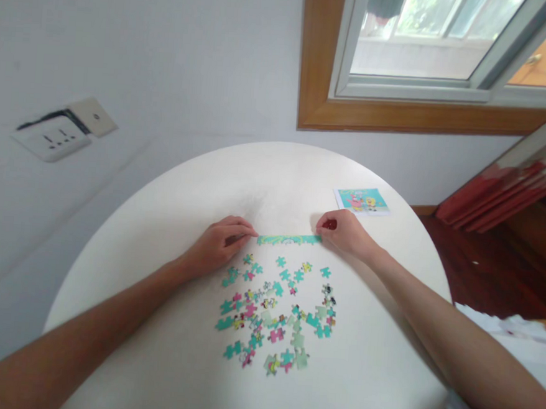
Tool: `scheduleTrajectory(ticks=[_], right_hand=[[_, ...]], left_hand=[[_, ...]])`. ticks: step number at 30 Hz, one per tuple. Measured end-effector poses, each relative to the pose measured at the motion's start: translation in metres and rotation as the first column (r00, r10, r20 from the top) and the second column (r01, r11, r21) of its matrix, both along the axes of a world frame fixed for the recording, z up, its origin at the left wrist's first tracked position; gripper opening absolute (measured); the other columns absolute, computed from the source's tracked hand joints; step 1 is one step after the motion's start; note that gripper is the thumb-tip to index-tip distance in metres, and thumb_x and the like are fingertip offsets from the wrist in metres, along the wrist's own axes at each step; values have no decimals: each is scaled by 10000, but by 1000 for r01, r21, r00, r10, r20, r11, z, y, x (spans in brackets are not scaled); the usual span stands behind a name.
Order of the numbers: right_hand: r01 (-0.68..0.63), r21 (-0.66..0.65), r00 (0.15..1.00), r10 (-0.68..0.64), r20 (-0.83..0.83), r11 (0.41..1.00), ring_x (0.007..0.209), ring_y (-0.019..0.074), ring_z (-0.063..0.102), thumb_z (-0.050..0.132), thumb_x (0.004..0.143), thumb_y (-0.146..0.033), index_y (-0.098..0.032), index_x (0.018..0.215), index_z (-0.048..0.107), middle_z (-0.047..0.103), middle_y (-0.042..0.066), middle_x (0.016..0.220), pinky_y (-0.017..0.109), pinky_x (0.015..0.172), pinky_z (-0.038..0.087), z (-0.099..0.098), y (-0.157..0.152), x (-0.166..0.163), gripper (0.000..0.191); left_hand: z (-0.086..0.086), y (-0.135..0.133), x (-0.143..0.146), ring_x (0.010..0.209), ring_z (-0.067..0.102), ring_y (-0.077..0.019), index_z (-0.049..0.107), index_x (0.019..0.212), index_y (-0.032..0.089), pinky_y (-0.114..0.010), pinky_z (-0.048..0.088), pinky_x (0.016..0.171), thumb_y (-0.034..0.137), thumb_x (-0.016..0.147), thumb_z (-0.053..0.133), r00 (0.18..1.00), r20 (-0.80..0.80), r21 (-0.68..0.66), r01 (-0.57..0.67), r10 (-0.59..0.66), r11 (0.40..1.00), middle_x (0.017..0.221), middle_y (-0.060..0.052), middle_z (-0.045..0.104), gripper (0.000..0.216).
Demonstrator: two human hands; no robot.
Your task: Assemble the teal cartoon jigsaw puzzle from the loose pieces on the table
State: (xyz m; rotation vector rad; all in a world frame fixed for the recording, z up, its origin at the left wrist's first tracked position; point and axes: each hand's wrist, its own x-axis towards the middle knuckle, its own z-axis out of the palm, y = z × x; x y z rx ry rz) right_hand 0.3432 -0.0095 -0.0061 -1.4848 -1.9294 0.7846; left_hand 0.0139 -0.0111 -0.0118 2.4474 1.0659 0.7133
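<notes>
A narrow joined strip of jigsaw puzzle [289, 239], teal with yellow curls, lies flat across the middle of the table. At its left end, my left hand [226, 242] has its fingers closed together, the fingertips on the strip's edge. My right hand [343, 231] pinches the strip's right end between thumb and forefinger, the other fingers curled. Closer to me, loose puzzle pieces [279, 289] in teal, pink, yellow and pale green are scattered; some overlap or sit close together.
A small picture card [363, 201] with cartoon figures lies beyond my right hand. The round white table [150, 352] stands near the wall, below a wood-framed window [314, 111]. A socket [53, 137] is on the left wall; a red-and-white curtain [503, 189] hangs at right.
</notes>
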Motion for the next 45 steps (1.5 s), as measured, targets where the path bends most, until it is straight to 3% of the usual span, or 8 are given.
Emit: scheduleTrajectory(ticks=[6, 9, 15, 20, 28, 37, 41, 45], right_hand=[[97, 146, 961, -131, 243, 985, 731, 188, 631, 507, 850, -171, -152, 894, 750, 743, 95, 837, 298, 668, 422, 21, -15, 3, 248], [24, 101, 910, -64, 410, 995, 860, 233, 672, 458, 868, -137, -174, 1002, 770, 758, 130, 986, 320, 722, 433, 31, -33, -5, 342], [-61, -48, 806, 78, 587, 997, 862, 269, 692, 456, 866, -134, -234, 1142, 752, 762, 145, 982, 341, 708, 444, 40, -55, -16, 416], [-99, -114, 763, 149, 629, 989, 847, 260, 703, 469, 864, -136, -222, 1122, 748, 763, 150, 959, 331, 686, 434, 41, -57, -18, 390], [-74, -128, 756, 139, 640, 989, 851, 256, 698, 451, 894, -167, -227, 1209, 702, 755, 155, 967, 316, 668, 400, 36, -54, -20, 407], [-21, -78, 782, 65, 620, 997, 843, 270, 692, 438, 935, -244, -236, 1315, 634, 743, 159, 986, 329, 678, 407, 26, -50, -23, 427], [24, -33, 818, -1, 576, 999, 871, 280, 689, 430, 951, -280, -223, 1309, 630, 743, 156, 975, 337, 688, 424, 27, -49, -22, 414], [73, -14, 829, -53, 557, 997, 888, 272, 684, 449, 954, -286, -208, 1272, 650, 743, 154, 973, 334, 703, 435, 25, -43, -19, 384]], left_hand=[[7, -5, 2, 1032, 588, -202, 708, 1098, 199, -348, 474, 944, 265, 976, 500, 994, -98, 96, 59, -50, 994, 1083, -71, 669, 250], [14, -12, 4, 963, 573, -191, 713, 1086, 188, -340, 465, 900, 257, 1002, 457, 983, -171, 149, 100, -74, 984, 1012, -68, 670, 278], [19, -18, 6, 854, 532, -190, 743, 998, 191, -351, 424, 828, 272, 1010, 429, 947, -322, 195, 86, -19, 977, 881, -55, 632, 324], [18, -19, 8, 825, 520, -192, 743, 1069, 220, -355, 407, 809, 242, 979, 448, 915, -404, 192, 90, -5, 977, 845, -45, 600, 308], [19, -20, 10, 887, 513, -212, 695, 1209, 219, -378, 414, 846, 245, 980, 440, 891, -453, 167, 83, 2, 982, 904, -61, 594, 343], [14, -17, 9, 946, 504, -215, 629, 1300, 222, -376, 433, 899, 323, 1007, 447, 912, -409, 147, 56, 9, 988, 971, -69, 577, 360], [14, -16, 7, 947, 511, -219, 584, 1339, 182, -393, 444, 914, 336, 1015, 427, 947, -319, 176, 21, 36, 984, 997, -83, 588, 391], [14, -12, 4, 933, 524, -211, 631, 1258, 182, -381, 452, 905, 319, 1027, 396, 973, -205, 222, -55, 102, 974, 974, -78, 601, 357]])
